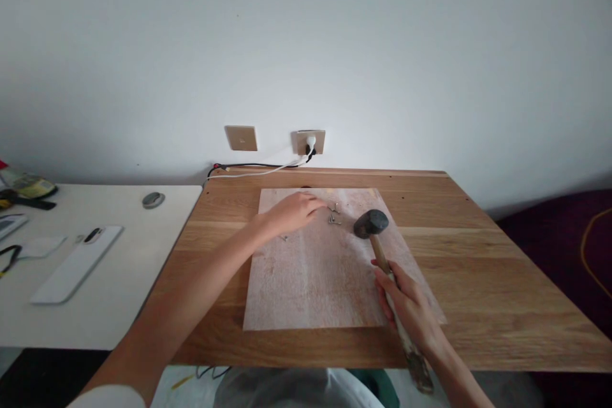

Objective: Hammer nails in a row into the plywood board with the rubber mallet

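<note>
Gripping a wooden-handled, dark barrel-headed mallet

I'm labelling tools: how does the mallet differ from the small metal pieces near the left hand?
The mallet is larger than the metal pieces. The mallet has a dark head and wooden handle; the metal pieces look silvery. The mallet is gripped in the right hand, while the metal pieces lie on the board. Both are at least partly over the board.
</note>
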`<state>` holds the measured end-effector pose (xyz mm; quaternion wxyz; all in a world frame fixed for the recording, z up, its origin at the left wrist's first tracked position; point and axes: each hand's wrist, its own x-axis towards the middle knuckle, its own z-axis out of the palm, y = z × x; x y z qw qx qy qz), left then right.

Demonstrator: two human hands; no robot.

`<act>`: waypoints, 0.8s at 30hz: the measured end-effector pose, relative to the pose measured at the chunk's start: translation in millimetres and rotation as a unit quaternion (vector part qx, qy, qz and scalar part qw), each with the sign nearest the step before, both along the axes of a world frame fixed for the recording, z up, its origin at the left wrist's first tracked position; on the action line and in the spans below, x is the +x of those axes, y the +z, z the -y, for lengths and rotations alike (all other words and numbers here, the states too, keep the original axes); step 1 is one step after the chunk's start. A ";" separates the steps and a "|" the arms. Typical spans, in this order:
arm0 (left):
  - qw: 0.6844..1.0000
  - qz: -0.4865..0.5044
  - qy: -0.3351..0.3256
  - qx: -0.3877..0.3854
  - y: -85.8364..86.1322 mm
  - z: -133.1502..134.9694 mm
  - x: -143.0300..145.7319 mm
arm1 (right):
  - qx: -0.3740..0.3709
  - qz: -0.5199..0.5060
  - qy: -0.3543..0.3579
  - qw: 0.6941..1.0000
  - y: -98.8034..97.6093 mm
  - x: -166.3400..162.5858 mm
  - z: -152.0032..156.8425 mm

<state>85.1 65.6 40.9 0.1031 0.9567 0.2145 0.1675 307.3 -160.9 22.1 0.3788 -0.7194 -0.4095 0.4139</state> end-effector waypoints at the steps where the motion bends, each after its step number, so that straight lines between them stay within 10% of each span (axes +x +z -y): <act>1: 0.999 -0.037 -0.019 0.031 0.9 -6.5 13.0 | 0.000 -0.003 -0.004 1.000 1.1 -1.3 -0.5; 10: 0.970 -0.167 -0.086 0.155 -13.8 -18.5 56.4 | -0.007 -0.022 0.001 1.000 3.6 -1.7 -2.1; 16: 1.000 -0.007 -0.025 -0.017 -0.8 -15.9 31.2 | -0.006 -0.014 0.004 1.000 -2.8 2.2 0.1; 24: 0.950 0.204 0.099 -0.216 -11.9 27.4 -51.4 | 0.006 0.020 0.023 1.000 -6.4 3.7 1.2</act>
